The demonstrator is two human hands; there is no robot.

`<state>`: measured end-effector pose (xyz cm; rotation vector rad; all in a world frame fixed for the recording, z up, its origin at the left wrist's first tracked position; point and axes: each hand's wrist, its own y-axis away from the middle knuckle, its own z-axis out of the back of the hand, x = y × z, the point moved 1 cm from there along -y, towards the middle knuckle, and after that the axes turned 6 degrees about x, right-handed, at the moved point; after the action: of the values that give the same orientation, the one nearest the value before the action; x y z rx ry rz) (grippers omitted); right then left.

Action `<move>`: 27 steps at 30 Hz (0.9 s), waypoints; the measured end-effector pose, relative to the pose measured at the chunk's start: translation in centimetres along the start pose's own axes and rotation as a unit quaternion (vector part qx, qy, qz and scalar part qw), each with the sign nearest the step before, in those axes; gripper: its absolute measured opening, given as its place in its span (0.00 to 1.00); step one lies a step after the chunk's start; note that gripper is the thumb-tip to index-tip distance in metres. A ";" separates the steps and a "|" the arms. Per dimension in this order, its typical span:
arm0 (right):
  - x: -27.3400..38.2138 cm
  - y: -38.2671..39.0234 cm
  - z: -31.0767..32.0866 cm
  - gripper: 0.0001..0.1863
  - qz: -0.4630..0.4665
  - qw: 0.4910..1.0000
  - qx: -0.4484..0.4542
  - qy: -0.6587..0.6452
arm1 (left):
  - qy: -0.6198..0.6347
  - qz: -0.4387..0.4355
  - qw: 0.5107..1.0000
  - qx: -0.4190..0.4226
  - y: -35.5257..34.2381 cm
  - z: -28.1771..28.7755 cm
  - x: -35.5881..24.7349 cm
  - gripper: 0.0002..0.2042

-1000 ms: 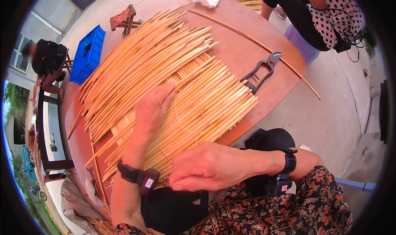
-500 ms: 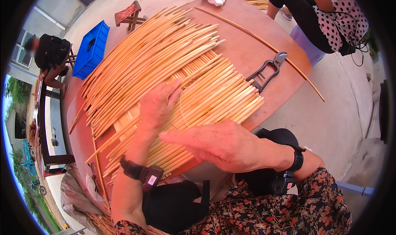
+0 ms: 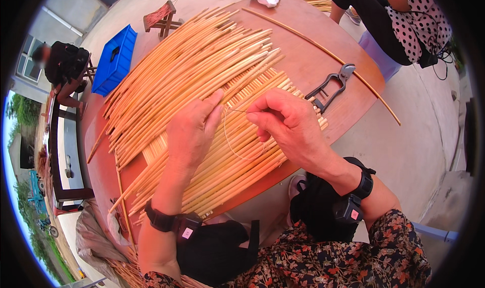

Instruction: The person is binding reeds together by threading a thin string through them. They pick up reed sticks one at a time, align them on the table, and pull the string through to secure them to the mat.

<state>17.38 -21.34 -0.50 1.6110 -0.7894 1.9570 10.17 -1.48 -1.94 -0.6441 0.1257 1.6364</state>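
At upper left, a blue crate [image 3: 115, 60] stood beyond pale stalks [image 3: 202, 76] spread across mid-frame. Left of centre, the left hand [image 3: 191, 132] rested over them, lower fingers hidden; whether thumb and forefinger gripped anything could not be told. At centre, a pale thread [image 3: 226, 134] looped, its ends hard to trace. Just right, the right hand [image 3: 288, 120] pinched a thin dark strand [image 3: 239, 110], its end covered by fingertips.
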 end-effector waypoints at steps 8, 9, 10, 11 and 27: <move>0.4 0.8 -0.4 0.06 0.005 0.999 -0.036 0.023 | -0.015 -0.024 1.000 0.000 0.3 2.4 -3.5 0.15; 0.3 0.8 -0.4 0.06 0.004 0.999 -0.032 0.027 | -0.018 -0.025 1.000 0.000 0.3 2.5 -3.7 0.15; 0.2 0.8 -0.4 0.06 0.002 0.999 -0.029 0.032 | -0.021 -0.030 0.999 -0.004 0.3 2.6 -3.8 0.15; 0.1 0.9 -0.5 0.06 -0.003 0.999 -0.026 0.037 | -0.019 -0.035 0.999 -0.013 0.3 2.5 -3.9 0.15; -0.5 0.6 -0.8 0.11 0.082 0.987 -0.049 0.127 | -0.026 -0.057 0.997 -0.034 0.5 2.5 -3.7 0.16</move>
<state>16.45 -21.23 -1.15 1.2418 -0.9223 2.1471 8.97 -3.78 1.75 -0.6482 -0.0058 1.5511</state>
